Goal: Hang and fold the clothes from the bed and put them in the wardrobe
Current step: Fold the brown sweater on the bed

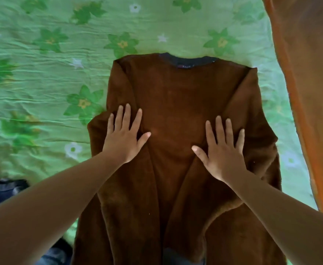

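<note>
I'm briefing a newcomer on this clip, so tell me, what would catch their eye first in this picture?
A brown fleecy sweater lies spread in the middle of a green flowered bedsheet, its dark collar pointing away from the camera. The left hand and right hand both press flat on it with fingers spread, one on each side of its middle. An orange cloth runs down the right edge.

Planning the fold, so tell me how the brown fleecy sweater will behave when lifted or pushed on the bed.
Probably floppy: the brown sweater lies limp, creased in soft folds. Likely not slippery; its fuzzy pile should grip the wrinkled bedsheet and bunch when pushed. It looks thick, so perhaps bulky yet fairly light.
</note>
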A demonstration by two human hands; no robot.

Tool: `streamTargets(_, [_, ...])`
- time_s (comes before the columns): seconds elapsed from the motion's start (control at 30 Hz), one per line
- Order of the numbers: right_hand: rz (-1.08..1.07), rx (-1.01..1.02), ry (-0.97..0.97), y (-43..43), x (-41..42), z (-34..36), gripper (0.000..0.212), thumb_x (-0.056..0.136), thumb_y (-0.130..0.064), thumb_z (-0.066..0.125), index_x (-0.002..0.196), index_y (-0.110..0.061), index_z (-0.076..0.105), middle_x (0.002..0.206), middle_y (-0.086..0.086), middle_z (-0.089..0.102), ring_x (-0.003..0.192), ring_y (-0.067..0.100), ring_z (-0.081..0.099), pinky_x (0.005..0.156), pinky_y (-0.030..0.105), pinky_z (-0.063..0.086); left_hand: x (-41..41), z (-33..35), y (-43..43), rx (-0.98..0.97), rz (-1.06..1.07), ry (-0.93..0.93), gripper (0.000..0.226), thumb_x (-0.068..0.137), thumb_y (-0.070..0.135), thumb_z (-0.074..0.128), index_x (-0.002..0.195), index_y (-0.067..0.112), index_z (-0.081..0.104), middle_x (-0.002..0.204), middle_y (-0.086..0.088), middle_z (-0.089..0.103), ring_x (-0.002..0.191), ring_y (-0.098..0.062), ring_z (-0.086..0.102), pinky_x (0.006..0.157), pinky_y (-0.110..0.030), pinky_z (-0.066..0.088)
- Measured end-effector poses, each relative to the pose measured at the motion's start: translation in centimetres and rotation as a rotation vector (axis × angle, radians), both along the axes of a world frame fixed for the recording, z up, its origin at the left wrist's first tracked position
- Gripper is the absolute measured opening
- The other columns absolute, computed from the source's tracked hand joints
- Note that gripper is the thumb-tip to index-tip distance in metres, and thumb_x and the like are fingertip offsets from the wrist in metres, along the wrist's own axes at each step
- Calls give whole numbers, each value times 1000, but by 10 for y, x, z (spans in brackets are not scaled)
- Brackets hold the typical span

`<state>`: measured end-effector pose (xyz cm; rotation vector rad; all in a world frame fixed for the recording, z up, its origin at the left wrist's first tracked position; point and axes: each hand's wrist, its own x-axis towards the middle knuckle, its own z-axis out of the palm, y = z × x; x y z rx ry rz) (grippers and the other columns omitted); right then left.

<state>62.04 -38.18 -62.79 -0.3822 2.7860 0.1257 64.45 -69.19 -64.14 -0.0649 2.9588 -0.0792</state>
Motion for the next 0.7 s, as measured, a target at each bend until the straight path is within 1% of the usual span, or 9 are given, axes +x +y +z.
streamTargets(0.1, [-14, -4, 9, -3, 2, 8, 86, 94, -76, -3, 162, -22, -1, 169, 11, -4, 156, 33, -7, 122, 63, 4, 7, 7, 11, -3, 36, 4, 77, 100, 65, 12, 160, 19, 4, 166, -18, 6, 154, -34, 1, 123, -55, 9])
streamTargets(0.2, [-53, -42, 9, -2, 53, 27, 78, 100, -67, 11, 161, -20, 17, 168, 14, 11, 155, 34, 9, 122, 58, 16, 63, 22, 45, 132, 8, -31, 71, 103, 60, 17, 160, 18, 9, 166, -16, 10, 154, -32, 6, 124, -51, 10])
streamTargets(0.3, [-253, -160, 14, 6, 137, 51, 71, 99, -61, 38, 156, -19, 30, 162, 16, 20, 148, 37, 22, 117, 58, 26, 155, 42, 88, 321, -82, -83, 61, 103, 55, 33, 153, 20, 33, 160, -10, 28, 149, -28, 25, 121, -48, 25])
streamTargets(0.4, [-798, -589, -64, 13, 195, 67, 76, 93, -49, 64, 154, -22, 29, 151, 12, 33, 134, 33, 41, 111, 51, 39, 216, 55, 119, 543, -28, -125, 60, 99, 51, 48, 149, 21, 40, 145, -1, 44, 134, -16, 39, 113, -36, 39])
streamTargets(0.47, [-1231, -939, -258, 10, 203, 77, 72, 91, -43, 71, 150, -27, 33, 136, 3, 53, 113, 24, 61, 100, 46, 52, 228, 60, 133, 701, 135, -198, 65, 97, 46, 55, 153, 22, 32, 143, 4, 45, 131, -11, 41, 112, -26, 35])
streamTargets(0.53, [-1455, -1249, -500, 10, 195, 81, 55, 92, -29, 73, 139, -25, 45, 116, 2, 65, 97, 18, 68, 86, 39, 57, 225, 62, 140, 782, 316, -230, 69, 95, 40, 62, 154, 25, 29, 140, 5, 50, 125, -10, 50, 109, -29, 43])
streamTargets(0.57, [-1465, -1344, -607, 13, 189, 81, 38, 93, -25, 73, 124, -20, 54, 104, 2, 66, 85, 15, 67, 74, 32, 54, 219, 63, 142, 827, 390, -254, 69, 95, 37, 64, 153, 25, 30, 135, 4, 55, 118, -11, 56, 105, -31, 47])
streamTargets(0.63, [-1339, -1329, -748, 16, 181, 81, 16, 92, -24, 73, 96, -16, 60, 82, -1, 58, 65, 11, 52, 58, 26, 38, 206, 67, 143, 918, 463, -334, 64, 94, 32, 66, 149, 23, 35, 112, 4, 67, 97, -9, 65, 92, -30, 53])
streamTargets(0.7, [-1183, -1251, -766, 17, 179, 80, 16, 90, -23, 74, 86, -18, 60, 81, -3, 60, 69, 12, 52, 62, 27, 39, 198, 74, 144, 961, 430, -424, 54, 93, 29, 68, 141, 20, 44, 91, 5, 70, 83, -7, 67, 84, -30, 56])
